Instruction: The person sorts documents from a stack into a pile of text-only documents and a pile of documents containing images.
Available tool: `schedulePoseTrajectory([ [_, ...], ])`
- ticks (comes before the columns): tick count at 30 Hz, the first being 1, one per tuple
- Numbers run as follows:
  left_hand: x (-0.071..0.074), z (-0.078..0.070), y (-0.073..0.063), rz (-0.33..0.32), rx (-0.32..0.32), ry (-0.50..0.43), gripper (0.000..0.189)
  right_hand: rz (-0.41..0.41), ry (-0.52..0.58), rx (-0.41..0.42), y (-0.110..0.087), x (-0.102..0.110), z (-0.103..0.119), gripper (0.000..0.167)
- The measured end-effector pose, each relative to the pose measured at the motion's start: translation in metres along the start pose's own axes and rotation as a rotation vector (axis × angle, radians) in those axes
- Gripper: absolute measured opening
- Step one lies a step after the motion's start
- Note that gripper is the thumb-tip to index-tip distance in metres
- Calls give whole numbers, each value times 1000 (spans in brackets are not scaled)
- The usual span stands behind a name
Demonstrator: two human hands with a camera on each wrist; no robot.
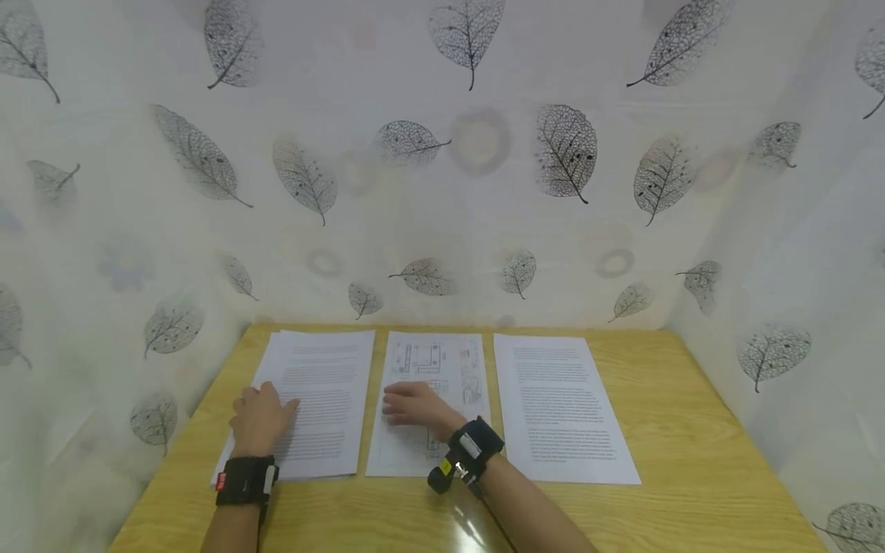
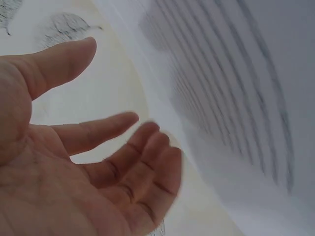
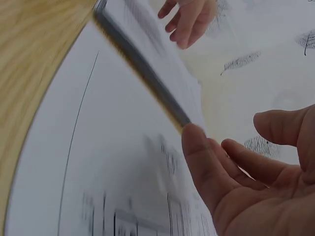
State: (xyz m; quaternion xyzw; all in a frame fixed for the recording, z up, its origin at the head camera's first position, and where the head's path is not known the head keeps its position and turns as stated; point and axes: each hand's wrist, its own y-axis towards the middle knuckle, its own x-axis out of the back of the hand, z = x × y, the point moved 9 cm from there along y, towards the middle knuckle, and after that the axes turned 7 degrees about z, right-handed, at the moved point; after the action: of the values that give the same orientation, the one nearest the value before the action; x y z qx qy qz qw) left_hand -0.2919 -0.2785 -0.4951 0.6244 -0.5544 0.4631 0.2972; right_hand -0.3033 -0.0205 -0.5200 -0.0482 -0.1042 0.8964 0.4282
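Over the left stack of papers (image 1: 321, 411), holding out the left hand (image 1: 262, 420), relaxed and loosely spread. Over the middle drawing (image 1: 452, 372), holding out the right hand (image 1: 419, 406), relaxed too.

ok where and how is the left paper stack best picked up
Probably by its left edge, coming from the person's left with the left hand, thumb on top, fingers beneath. The left paper stack lies flat with bare table along that side, while the drawing sheet leaves only a narrow gap on its right. Its sheets look slightly uneven, so the grip should span them all.
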Motion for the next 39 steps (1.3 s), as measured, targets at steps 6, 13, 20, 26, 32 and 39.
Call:
schedulePoseTrajectory([
  [6,-2,13,-5,50,78,45,56,92,72,-2,12,-30,6,60],
  [13,-2,19,-3,53,121,25,62,66,20,-101,18,-43,3,65],
  [20,-5,25,2,33,155,15,82,60,18,-155,22,-49,-5,67],
  [26,-2,21,1,-27,107,-25,62,82,63,-147,22,-52,-7,72],
  [32,4,10,-3,-72,37,-3,29,89,73,-138,24,-51,-8,72],
  [39,19,-4,-11,-147,-41,29,21,20,151,-66,26,-44,-5,78],
])
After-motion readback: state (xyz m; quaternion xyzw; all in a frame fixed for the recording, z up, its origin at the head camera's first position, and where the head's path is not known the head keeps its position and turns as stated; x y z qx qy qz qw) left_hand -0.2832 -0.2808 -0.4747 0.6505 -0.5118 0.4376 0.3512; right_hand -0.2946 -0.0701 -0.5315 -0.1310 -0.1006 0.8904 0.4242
